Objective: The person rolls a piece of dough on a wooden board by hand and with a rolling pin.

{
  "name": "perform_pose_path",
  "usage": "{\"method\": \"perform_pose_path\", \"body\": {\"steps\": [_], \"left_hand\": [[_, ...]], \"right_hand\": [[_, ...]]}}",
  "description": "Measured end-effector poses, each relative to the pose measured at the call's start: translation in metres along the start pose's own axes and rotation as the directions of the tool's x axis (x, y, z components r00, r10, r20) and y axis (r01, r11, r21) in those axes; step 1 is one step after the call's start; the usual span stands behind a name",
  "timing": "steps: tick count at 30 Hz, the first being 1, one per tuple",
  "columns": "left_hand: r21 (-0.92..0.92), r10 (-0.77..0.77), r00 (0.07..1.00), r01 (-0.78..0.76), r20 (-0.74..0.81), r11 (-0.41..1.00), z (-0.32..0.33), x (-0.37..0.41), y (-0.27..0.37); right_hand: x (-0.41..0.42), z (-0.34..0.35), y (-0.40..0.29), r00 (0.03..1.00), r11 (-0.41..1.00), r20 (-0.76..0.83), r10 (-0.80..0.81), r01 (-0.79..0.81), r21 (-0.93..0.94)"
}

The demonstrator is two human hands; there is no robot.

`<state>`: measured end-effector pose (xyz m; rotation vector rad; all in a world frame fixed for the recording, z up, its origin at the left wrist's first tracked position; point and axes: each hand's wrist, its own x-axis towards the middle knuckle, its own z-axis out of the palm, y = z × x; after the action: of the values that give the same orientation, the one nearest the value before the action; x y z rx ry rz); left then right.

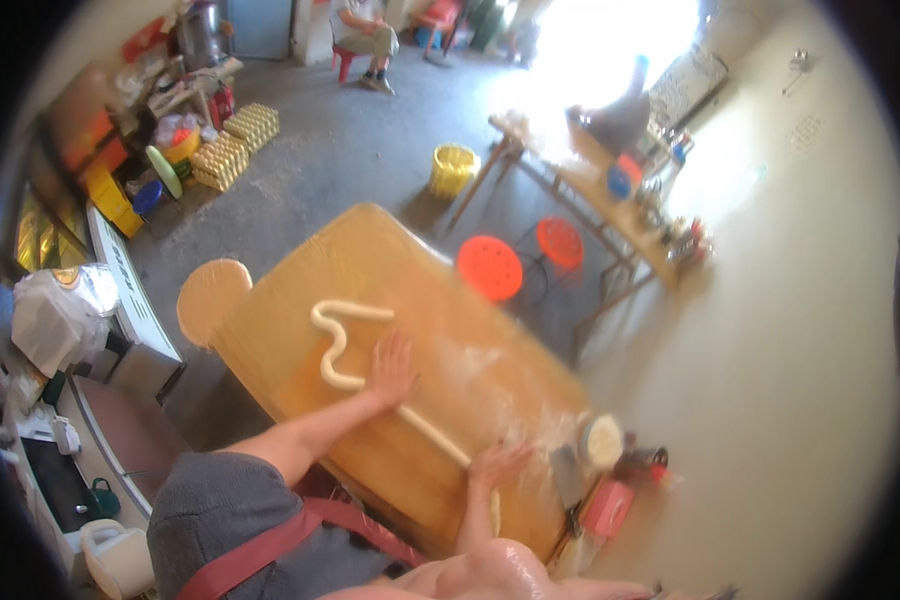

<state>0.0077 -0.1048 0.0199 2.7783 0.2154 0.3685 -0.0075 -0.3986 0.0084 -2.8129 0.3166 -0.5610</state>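
A long rope of dough [436, 435] lies across a wooden table [390, 255], its far part bent in an S-like wave and its middle straight. My left hand [391, 369] rests flat on the rope with the fingers extended. Farther right, my right hand [499, 460] lies palm down over another part of it, fingers stretched out. The near end of the dough shows beside my right wrist. White flour is spread on the board around and beyond my right hand. Both palms hide the dough beneath them.
A bowl of flour [602, 439], a grey flat scraper [568, 474] and a pink box [609, 508] are at the right edge. Red stools [490, 268] and a round-topped stool [211, 301] flank the table. A yellow basket [452, 169] stands beyond; a seated person [367, 37] is far back.
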Motion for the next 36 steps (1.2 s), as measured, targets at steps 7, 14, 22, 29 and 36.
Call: {"method": "perform_pose_path", "body": {"steps": [7, 14, 22, 29, 36], "left_hand": [[-0.201, 0.407, 0.868, -0.361, 0.286, 0.911, -0.061, -0.135, -0.045], [-0.081, -0.005, 0.997, 0.011, 0.074, 0.997, -0.025, -0.055, -0.020], [-0.062, 0.349, 0.906, -0.344, 0.238, 0.937, -0.046, -0.051, -0.046], [-0.149, 0.227, 0.937, -0.192, 0.267, 0.970, -0.063, -0.118, -0.052], [0.097, -0.049, 0.998, 0.045, 0.031, 0.994, -0.008, 0.009, -0.016]], "right_hand": [[-0.142, -0.090, 0.026, 0.830, 0.930, 0.426, -0.360, 0.354, 0.096], [-0.068, -0.043, 0.033, 0.964, 0.981, 0.236, 0.120, -0.079, -0.176], [-0.087, -0.072, 0.060, 0.967, 0.991, 0.238, -0.087, 0.109, -0.081], [-0.130, -0.105, 0.074, 0.935, 0.996, 0.353, -0.027, 0.055, -0.069], [-0.009, -0.055, 0.095, 0.980, 0.977, -0.022, 0.198, -0.199, -0.073]]}}
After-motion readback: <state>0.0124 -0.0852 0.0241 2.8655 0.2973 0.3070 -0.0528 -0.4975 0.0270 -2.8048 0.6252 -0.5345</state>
